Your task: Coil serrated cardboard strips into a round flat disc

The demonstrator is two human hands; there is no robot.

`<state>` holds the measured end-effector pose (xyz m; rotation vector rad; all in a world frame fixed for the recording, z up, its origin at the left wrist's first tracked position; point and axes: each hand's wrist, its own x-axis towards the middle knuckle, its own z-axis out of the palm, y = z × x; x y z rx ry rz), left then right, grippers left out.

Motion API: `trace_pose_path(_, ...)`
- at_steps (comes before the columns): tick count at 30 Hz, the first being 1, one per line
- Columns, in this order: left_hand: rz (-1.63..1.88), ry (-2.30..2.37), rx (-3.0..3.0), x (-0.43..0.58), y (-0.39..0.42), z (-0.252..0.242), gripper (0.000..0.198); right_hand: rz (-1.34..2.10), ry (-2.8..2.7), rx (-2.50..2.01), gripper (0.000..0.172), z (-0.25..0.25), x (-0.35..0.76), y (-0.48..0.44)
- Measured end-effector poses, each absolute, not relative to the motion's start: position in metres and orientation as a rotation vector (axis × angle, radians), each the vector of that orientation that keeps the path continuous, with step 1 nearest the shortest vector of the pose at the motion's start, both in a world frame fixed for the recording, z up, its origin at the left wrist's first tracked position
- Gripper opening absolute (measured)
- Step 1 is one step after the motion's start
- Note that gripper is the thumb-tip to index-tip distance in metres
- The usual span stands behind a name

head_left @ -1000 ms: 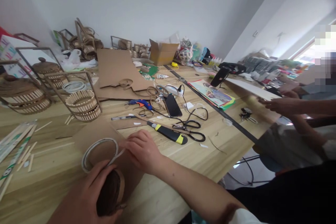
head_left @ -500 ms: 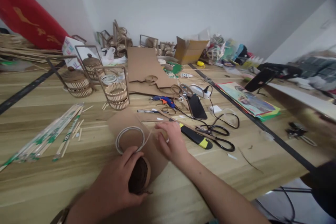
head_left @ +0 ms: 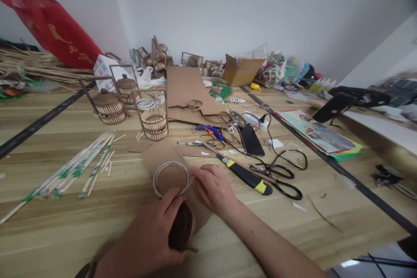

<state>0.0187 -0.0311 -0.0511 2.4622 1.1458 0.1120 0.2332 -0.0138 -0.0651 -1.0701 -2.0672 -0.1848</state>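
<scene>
My left hand is wrapped around a dark brown coiled roll with a loose end sticking out at its lower right. The fingertips of that hand also touch the lower edge of a pale ring, which seems wound from a thin strip. At the ring's right side, my right hand has its fingers drawn together on the edge; the exact contact is partly hidden. Beneath both hands lies a piece of brown cardboard.
A small slatted bucket and lidded buckets stand behind. Bundled sticks lie left. On the right are a utility knife, scissors, a blue glue gun and a phone. A cardboard box is at the back.
My right hand has moved in against the ring's right edge, where a thin strip end stuck out before. The left hand keeps its hold on the roll. The whole view has shifted slightly.
</scene>
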Motion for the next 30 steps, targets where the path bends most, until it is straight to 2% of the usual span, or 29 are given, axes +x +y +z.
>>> trace_pose_path(7, 0.049, 1.151, 2.496, 0.019, -0.03, -0.05, 0.084, -0.195, -2.096, -1.087, 0.041, -0.067, 0.233, -0.012)
trace_pose_path(16, 0.247, 1.149, 2.466, 0.015, -0.033, -0.052, 0.082, 0.688, -1.523, -1.145, 0.033, -0.061, 0.227, -0.012)
trace_pose_path(20, 0.293, 1.166, 2.397, 0.012, -0.033, -0.051, 0.083, 0.852, -1.25, -1.126, 0.028, -0.059, 0.241, -0.001)
trace_pose_path(24, 0.556, 1.296, 2.287, 0.009, -0.023, -0.053, 0.074, 0.874, -0.902, -1.103, 0.042, -0.054, 0.259, 0.008)
trace_pose_path(27, 0.758, 1.377, 2.217, 0.009, -0.016, -0.055, 0.065, 1.069, -0.883, -1.016, 0.048, -0.051, 0.255, 0.004)
trace_pose_path(30, 0.864, 1.378, 2.199, 0.01, -0.014, -0.055, 0.064, 1.241, -0.873, -0.918, 0.051, -0.048, 0.243, -0.006)
